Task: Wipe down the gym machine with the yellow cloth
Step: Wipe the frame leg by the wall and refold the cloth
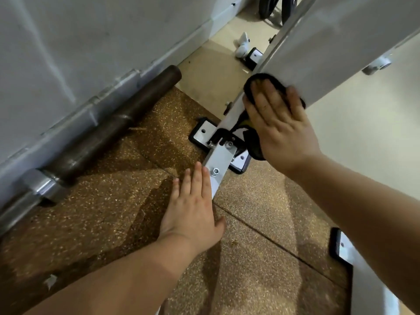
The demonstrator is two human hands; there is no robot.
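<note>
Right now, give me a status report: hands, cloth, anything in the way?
Right hand flat, pressing yellow cloth on white frame beam. Left hand open, beside bolted base bar. Barbell along wall, apart from both hands.

left grip flat, fingers straight | right grip flat, fingers straight

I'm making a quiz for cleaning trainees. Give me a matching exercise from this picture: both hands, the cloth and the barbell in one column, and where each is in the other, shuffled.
1 left hand
2 right hand
3 yellow cloth
4 barbell

A along the foot of the wall
B flat on the cloth, fingers straight
C over the floor mat, beside the machine frame's low end
D between a palm and the machine frame

Pairs: 1-C, 2-B, 3-D, 4-A
</note>
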